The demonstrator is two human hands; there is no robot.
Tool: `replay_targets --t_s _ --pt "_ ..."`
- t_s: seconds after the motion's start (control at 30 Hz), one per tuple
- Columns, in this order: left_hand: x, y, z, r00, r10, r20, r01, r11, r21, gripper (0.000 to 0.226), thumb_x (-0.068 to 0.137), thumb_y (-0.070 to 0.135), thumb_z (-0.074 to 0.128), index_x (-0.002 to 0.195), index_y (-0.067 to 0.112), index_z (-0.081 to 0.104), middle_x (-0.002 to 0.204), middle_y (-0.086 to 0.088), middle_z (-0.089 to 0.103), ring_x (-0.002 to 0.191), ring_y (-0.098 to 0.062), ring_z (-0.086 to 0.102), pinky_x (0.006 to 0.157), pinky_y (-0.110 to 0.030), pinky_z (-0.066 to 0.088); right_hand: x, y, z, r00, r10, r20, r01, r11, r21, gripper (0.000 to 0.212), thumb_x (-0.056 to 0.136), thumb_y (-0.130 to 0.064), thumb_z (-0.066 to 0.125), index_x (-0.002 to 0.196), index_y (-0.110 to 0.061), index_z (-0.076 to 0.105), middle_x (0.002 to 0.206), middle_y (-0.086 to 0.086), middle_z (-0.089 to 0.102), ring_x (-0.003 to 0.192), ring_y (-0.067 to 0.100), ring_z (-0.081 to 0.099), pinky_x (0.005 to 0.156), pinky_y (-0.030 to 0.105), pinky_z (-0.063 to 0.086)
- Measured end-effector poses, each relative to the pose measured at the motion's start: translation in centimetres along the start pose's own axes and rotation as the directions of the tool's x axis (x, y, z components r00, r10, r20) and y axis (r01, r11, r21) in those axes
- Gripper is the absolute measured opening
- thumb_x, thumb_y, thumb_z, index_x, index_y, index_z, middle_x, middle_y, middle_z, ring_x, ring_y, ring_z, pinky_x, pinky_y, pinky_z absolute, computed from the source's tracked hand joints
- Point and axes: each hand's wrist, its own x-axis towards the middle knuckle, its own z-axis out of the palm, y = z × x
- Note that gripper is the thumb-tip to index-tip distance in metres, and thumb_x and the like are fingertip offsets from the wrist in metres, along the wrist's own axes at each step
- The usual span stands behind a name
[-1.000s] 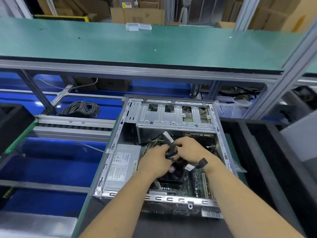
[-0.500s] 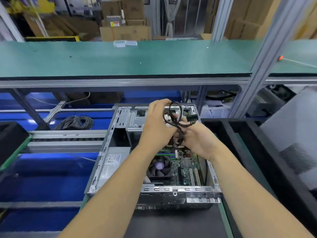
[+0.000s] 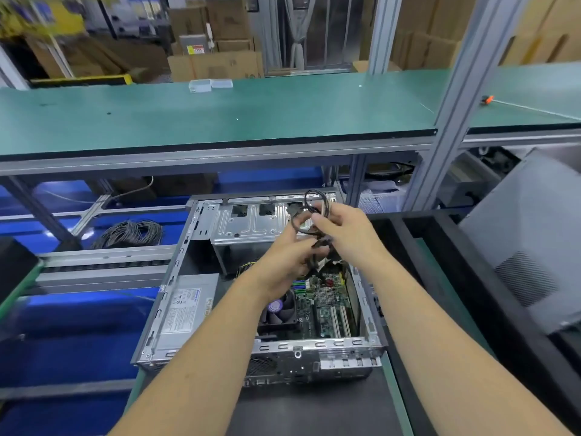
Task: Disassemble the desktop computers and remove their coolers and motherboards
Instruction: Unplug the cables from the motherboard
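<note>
The open computer case (image 3: 220,278) lies on its side at lower centre of the frame, the motherboard (image 3: 327,306) seated in its right half with the cooler (image 3: 278,309) at the board's left edge. Both forearms reach up from the bottom edge and meet above the case. The right hand (image 3: 349,229), fingers curled, grips a looped black cable (image 3: 309,212). The left hand (image 3: 287,256), just beneath, pinches the cable's lower strands.
</note>
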Motion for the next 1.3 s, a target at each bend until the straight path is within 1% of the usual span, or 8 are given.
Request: replay_targets --t_s 0.1,0.23,0.33,0.43,0.63,0.73,1.0,1.3 --pt "0.1 -0.9 -0.6 0.996 -0.062 -0.058 0.054 0.988 -0.142 0.044 0.086 0.036 0.074 0.123 0.018 0.06 0.099 -0.002 0.072 0.075 -0.015 0.068 0.064 -0.027 0.052 0.3 0.1 1.0 0.974 0.116 0.194 -0.074 0.974 -0.212 0.019 0.099 -0.023 0.056 0.086 -0.023 0.07 0.087 -0.001 0.072 0.086 0.023 0.067 0.074 0.03 0.055" --pt "0.5 -1.6 -2.5 0.925 -0.104 -0.364 0.067 0.991 -0.114 0.039 0.085 0.029 0.078 0.113 0.006 0.067 0.096 -0.016 0.075 0.073 -0.023 0.069 0.062 -0.031 0.057 0.3 0.7 1.2 0.856 0.194 0.479 -0.313 0.932 0.183 0.028 0.091 -0.017 0.055 0.108 -0.031 0.071 0.106 -0.006 0.074 0.096 0.012 0.07 0.076 0.023 0.054" --pt "0.8 -2.6 -4.7 0.806 -0.059 -0.589 -0.033 0.989 -0.144 0.039 0.079 0.037 0.083 0.105 0.013 0.066 0.092 -0.008 0.074 0.082 -0.029 0.069 0.074 -0.04 0.057 0.9 2.6 2.1 0.852 0.471 0.227 -0.522 0.797 0.303 0.028 0.094 -0.013 0.056 0.119 -0.01 0.067 0.111 0.009 0.073 0.092 0.023 0.073 0.079 0.037 0.061" --pt "0.8 -3.1 -5.3 0.708 0.028 -0.706 -0.079 0.996 -0.04 0.05 0.075 0.051 0.08 0.106 0.015 0.065 0.09 -0.004 0.074 0.087 -0.025 0.071 0.088 -0.048 0.057 1.4 4.3 4.2 0.846 0.529 -0.069 -0.533 0.832 -0.155 0.027 0.091 0.003 0.049 0.111 0.011 0.065 0.094 0.026 0.069 0.067 0.025 0.061 0.07 0.041 0.059" --pt "0.4 -3.4 -5.6 0.75 0.202 -0.63 -0.107 0.977 0.186 0.038 0.076 0.059 0.076 0.09 0.026 0.066 0.072 0.014 0.069 0.061 -0.001 0.062 0.066 -0.026 0.05 0.4 8.0 7.3 0.828 0.554 -0.088 -0.476 0.61 -0.634 0.019 0.094 -0.005 0.053 0.111 0.0 0.059 0.108 0.018 0.067 0.099 0.034 0.066 0.072 0.032 0.048" --pt "-0.2 -4.2 -5.9 0.797 0.235 -0.557 -0.137 0.967 0.213 0.046 0.076 0.061 0.075 0.088 0.019 0.064 0.082 -0.009 0.068 0.059 -0.019 0.057 0.067 -0.046 0.054 -0.1 10.2 7.1 0.788 0.608 -0.097 -0.48 0.509 -0.715 0.028 0.094 -0.001 0.052 0.121 -0.002 0.058 0.12 0.017 0.065 0.107 0.032 0.064 0.076 0.032 0.048" --pt "-0.6 -6.7 -6.9 0.833 0.169 -0.526 -0.056 0.973 0.224 0.044 0.066 0.07 0.071 0.092 0.035 0.067 0.086 0.018 0.072 0.076 -0.002 0.066 0.073 -0.029 0.047 1.3 11.6 7.4 0.875 0.473 -0.104 -0.363 0.498 -0.787 0.027 0.082 0.013 0.046 0.078 -0.012 0.055 0.075 0.008 0.051 0.065 0.024 0.044 0.058 0.029 0.042" --pt "0.0 -6.3 -6.7 0.836 0.115 -0.537 0.0 0.978 0.209 0.086 0.067 0.073 0.067 0.132 0.017 0.058 0.13 -0.005 0.064 0.12 -0.032 0.06 0.103 -0.049 0.048 1.5 12.1 7.4 0.873 0.483 -0.064 -0.338 0.505 -0.795 0.025 0.083 0.013 0.049 0.085 -0.006 0.065 0.074 0.011 0.06 0.067 0.029 0.058 0.061 0.03 0.05"
